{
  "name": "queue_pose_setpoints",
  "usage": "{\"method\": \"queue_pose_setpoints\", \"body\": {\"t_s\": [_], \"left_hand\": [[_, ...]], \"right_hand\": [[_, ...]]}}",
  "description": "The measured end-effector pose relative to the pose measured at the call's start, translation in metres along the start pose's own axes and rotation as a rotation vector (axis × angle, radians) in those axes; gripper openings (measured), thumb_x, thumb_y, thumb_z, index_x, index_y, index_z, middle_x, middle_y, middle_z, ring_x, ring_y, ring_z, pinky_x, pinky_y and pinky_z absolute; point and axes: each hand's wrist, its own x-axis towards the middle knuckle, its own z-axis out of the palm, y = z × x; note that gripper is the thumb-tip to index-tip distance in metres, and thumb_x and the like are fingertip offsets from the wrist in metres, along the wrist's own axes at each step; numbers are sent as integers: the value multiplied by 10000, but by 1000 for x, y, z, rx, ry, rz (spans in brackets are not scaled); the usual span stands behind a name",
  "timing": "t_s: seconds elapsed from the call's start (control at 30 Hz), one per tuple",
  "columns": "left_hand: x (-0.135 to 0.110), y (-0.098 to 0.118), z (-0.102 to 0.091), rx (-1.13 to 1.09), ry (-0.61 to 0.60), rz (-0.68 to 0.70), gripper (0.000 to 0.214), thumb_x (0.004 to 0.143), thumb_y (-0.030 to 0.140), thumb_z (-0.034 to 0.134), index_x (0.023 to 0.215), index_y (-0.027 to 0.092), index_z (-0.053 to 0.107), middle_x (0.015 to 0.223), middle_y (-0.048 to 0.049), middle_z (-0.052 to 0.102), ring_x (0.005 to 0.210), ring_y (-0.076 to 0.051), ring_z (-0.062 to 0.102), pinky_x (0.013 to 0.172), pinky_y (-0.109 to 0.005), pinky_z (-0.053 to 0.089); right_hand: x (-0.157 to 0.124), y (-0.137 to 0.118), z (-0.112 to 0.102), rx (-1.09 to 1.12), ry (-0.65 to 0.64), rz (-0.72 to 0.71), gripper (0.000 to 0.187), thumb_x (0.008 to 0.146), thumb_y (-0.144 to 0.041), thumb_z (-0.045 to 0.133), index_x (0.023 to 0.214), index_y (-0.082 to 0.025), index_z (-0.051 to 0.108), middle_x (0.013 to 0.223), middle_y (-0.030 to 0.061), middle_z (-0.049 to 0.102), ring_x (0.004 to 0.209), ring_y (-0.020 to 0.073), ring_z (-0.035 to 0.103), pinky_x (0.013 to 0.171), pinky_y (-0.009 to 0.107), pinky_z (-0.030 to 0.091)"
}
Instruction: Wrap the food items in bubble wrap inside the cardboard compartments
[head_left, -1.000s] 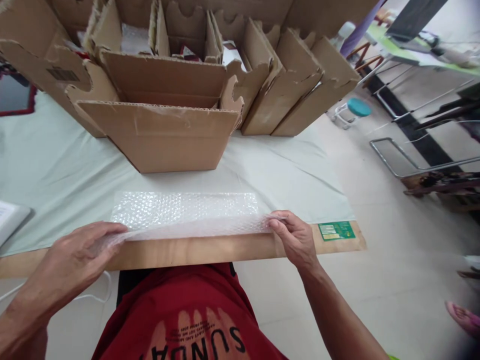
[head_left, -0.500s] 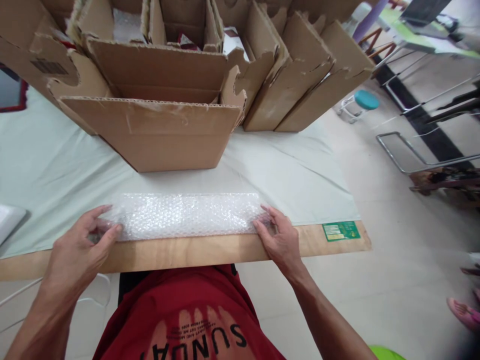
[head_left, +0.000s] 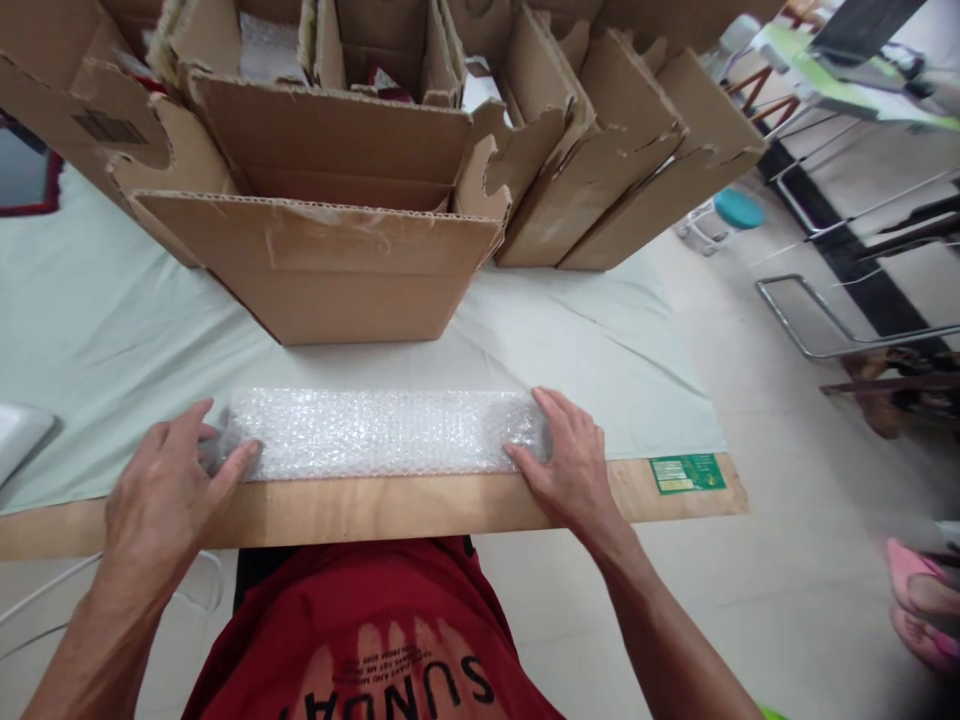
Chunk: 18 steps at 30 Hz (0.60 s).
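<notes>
A long, flat strip of clear bubble wrap (head_left: 382,432) lies along the near edge of the table, on the pale cloth and partly over the bare wood. My left hand (head_left: 169,470) grips its left end, thumb on the near side and fingers behind. At the opposite end my right hand (head_left: 566,455) holds it the same way, the thumb pressing on top of the plastic. Whether anything is folded inside the wrap I cannot tell. Just beyond the strip stands an open cardboard box (head_left: 360,275).
Several more cut-open cardboard boxes (head_left: 555,170) stand in a row at the back, some with items inside. A dark red-edged tablet (head_left: 28,170) lies at the left. The wooden table edge (head_left: 420,508) carries a green label (head_left: 686,474). A teal stool (head_left: 737,208) stands on the floor.
My right hand has shifted slightly outward, its fingers now further round the strip's end. The left hand has turned a little, its thumb further onto the wrap. The view has moved slightly.
</notes>
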Motion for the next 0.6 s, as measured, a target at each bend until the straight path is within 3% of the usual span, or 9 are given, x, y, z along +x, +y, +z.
{"method": "queue_pose_setpoints", "body": {"t_s": [0.1,0.2,0.3,0.4,0.47,0.6], "left_hand": [[6,-6,-4,17,-142,-14,687,903,587,515,1464,193,469,1027,-58,729,811,-251,659,698,-336,459],[13,-5,-9,6,-227,-71,605,879,554,570,1369,201,545,854,-12,734,746,-241,661,648,-306,414],[17,2,-13,-24,-213,-93,464,846,536,591,1186,224,634,716,19,693,703,-230,646,629,-287,393],[16,9,-17,-31,-240,-110,281,825,496,576,917,239,642,661,19,643,658,-214,611,615,-284,379],[15,11,-20,-23,-243,-72,250,825,476,542,784,234,588,720,-16,643,698,-220,609,632,-296,384],[14,6,-24,-1,-97,-13,288,844,490,493,825,219,588,878,-86,671,801,-258,611,675,-322,401]], "right_hand": [[28,7,-9,56,-237,-112,660,903,-333,635,1515,-191,436,1498,169,562,1329,350,534,1026,499,432],[57,8,-9,89,-365,-118,563,865,-323,666,1405,-196,564,1263,128,712,1163,337,617,964,483,451],[73,4,-4,113,-395,-78,310,833,-294,686,1126,-200,714,997,85,764,960,295,646,878,433,460],[75,-2,-8,206,-414,-67,88,820,-243,665,881,-207,715,867,60,744,873,256,639,833,385,459],[69,-6,-17,311,-435,-53,56,833,-227,631,826,-210,684,844,44,721,831,223,636,796,347,462],[45,-14,-35,508,-527,13,78,867,-258,608,822,-208,647,812,8,688,715,160,601,680,280,434]]}}
